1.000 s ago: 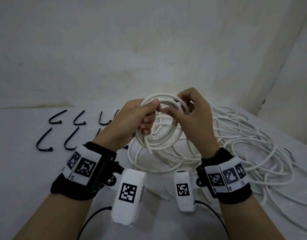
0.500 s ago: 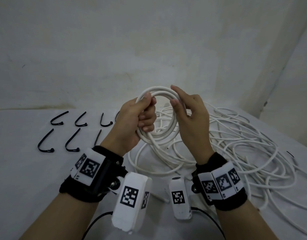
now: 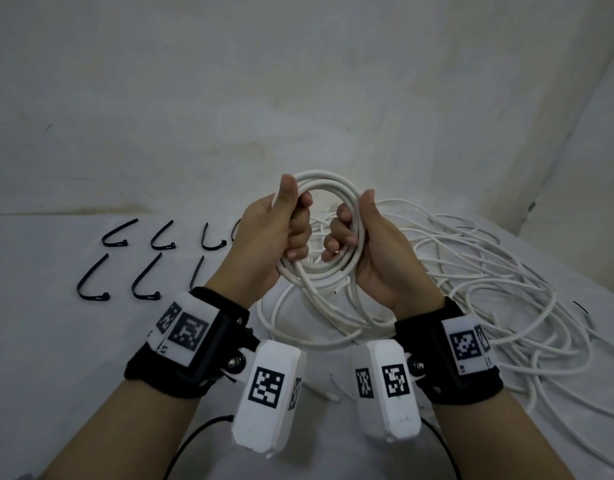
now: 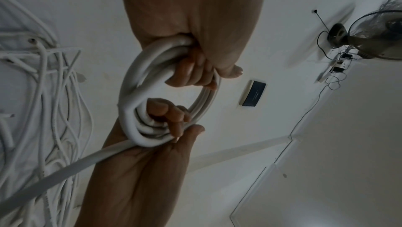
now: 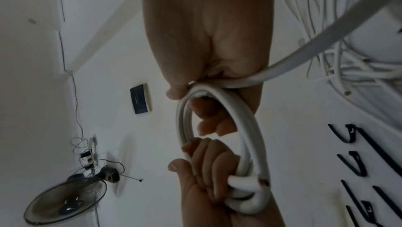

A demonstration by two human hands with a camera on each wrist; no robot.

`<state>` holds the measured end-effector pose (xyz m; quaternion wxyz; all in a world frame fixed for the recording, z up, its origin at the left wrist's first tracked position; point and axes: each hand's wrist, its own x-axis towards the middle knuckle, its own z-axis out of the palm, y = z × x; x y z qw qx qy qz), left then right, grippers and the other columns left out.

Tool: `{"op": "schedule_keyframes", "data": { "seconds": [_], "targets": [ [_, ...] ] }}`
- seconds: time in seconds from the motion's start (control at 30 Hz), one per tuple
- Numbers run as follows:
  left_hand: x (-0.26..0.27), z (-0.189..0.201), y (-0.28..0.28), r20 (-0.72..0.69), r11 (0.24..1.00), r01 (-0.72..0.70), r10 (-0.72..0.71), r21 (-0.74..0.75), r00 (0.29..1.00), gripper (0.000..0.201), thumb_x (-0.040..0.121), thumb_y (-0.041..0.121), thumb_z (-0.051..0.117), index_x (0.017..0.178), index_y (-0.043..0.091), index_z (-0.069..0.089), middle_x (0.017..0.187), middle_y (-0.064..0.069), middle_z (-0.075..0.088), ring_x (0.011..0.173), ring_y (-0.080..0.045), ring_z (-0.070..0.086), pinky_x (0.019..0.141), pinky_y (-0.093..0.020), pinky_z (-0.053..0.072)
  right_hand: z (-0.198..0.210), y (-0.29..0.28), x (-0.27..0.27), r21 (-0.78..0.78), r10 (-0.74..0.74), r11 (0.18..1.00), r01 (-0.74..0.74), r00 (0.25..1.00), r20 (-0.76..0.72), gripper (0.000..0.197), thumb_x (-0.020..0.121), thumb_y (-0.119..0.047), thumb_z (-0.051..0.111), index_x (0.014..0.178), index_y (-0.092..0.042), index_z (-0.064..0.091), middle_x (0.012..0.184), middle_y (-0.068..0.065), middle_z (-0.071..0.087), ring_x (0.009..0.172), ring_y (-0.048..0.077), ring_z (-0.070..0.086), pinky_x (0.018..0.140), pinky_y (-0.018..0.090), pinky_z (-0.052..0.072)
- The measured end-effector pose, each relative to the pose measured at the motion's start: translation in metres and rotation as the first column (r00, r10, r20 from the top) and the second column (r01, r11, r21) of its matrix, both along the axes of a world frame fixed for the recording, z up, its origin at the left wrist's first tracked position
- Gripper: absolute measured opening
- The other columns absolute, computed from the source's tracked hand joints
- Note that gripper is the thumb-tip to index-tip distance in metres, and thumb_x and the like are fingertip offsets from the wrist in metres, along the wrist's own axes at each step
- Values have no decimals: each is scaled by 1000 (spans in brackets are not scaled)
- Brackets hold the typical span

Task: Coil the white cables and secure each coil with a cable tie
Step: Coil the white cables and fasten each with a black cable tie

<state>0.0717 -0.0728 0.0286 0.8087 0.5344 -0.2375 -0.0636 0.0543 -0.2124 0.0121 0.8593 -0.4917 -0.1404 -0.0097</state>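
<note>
White cloth-covered table (image 3: pixel 39 341) is sitting under everything, w/ a plain pale wall behind. Nearest, both wrists are wearing black straps w/ tagged white camera blocks. Above them the left hand (image 3: pixel 264 237) is wrapping fingers and thumb round the left side of the white coil (image 3: pixel 319 271), and the right hand (image 3: pixel 371 251) is curling round its right side, so both are gripping it just above the table, a cut end poking out at the bottom. My guess: cable is smooth, round, stiffish and springy, wanting to unwind, so pinching all turns together at opposite sides is looking best. Beyond and to the right, loose white cables (image 3: pixel 489 289) are sprawling in a tangled heap. Further left, black cable ties (image 3: pixel 94 282), thin bent plastic strips, are lying in two rows.
</note>
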Motion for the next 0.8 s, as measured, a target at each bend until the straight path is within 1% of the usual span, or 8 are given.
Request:
{"op": "schedule_keyframes", "data": {
  "seconds": [0.13, 0.23, 0.33, 0.4, 0.47, 0.57, 0.7, 0.8],
  "targets": [
    [-2, -1, -1, 17, 999, 37, -37, 4, 999, 42, 77, 54, 39, 77, 13, 45, 49, 7, 23, 38, -3, 23, 37, -15, 27, 5, -1, -3, 43, 20, 999, -18, 1000, -25, 42, 85, -54, 39, 71, -14, 44, 45, -8, 29, 36, 5, 29, 43, 19, 33],
    [-3, -3, -5, 22, 996, 78, -79, 46, 997, 48, 76, 58, 34, 75, 11, 46, 47, 6, 29, 39, -6, 30, 42, -18, 37, 8, 1, -6, 29, -112, 993, 114, 992, -54, 48, 83, -59, 41, 63, -16, 37, 40, -9, 22, 32, 5, 18, 35, 19, 22],
    [3, -8, -7, -121, 988, 138, -128, 74, 984, 69, 84, 66, 18, 76, 9, 55, 55, -1, 48, 51, -12, 50, 54, -23, 47, 12, 3, -10, 78, -283, 954, 289, 956, -72, 50, 93, -54, 42, 60, -19, 29, 40, -7, 17, 32, 7, 14, 36, 19, 15],
    [7, -17, -7, -266, 968, 166, -113, 187, 957, 65, 97, 56, 18, 82, 9, 59, 69, -5, 58, 63, -16, 57, 63, -29, 50, 16, 2, -13, 126, -343, 928, 349, 937, -71, 51, 96, -51, 41, 59, -19, 28, 39, -7, 17, 33, 8, 14, 36, 19, 15],
    [5, -31, -9, -386, 866, 304, -143, 396, 911, 36, 103, 33, 29, 98, 8, 54, 80, -9, 59, 70, -20, 58, 71, -34, 49, 20, 3, -17, 162, -365, 915, 370, 929, -58, 51, 97, -50, 40, 58, -18, 28, 39, -7, 17, 33, 8, 13, 36, 20, 16],
    [-6, -50, -20, -553, 689, 551, -257, 470, 793, 39, 101, 40, 34, 112, 6, 47, 76, -12, 68, 60, -19, 66, 61, -29, 57, 19, 11, -21, 147, -376, 914, 379, 925, -47, 51, 97, -49, 41, 58, -18, 28, 40, -7, 17, 34, 9, 13, 36, 20, 18],
    [-11, -52, -29, -625, 824, 517, -280, 234, 729, 20, 97, 16, 45, 95, -1, 55, 65, -10, 68, 52, -13, 66, 53, -22, 57, 17, 20, -24, 90, -406, 909, 406, 913, -19, 50, 97, -47, 43, 59, -17, 28, 41, -6, 17, 35, 9, 15, 36, 20, 21],
    [-4, -51, -28, -610, 930, 329, -166, 164, 775, 16, 96, 3, 47, 83, 3, 57, 57, -3, 62, 46, -8, 61, 49, -19, 54, 19, 21, -28, 100, -487, 871, 482, 873, 30, 49, 97, -44, 44, 58, -17, 30, 43, -6, 20, 35, 9, 17, 38, 20, 21]
  ]
}}
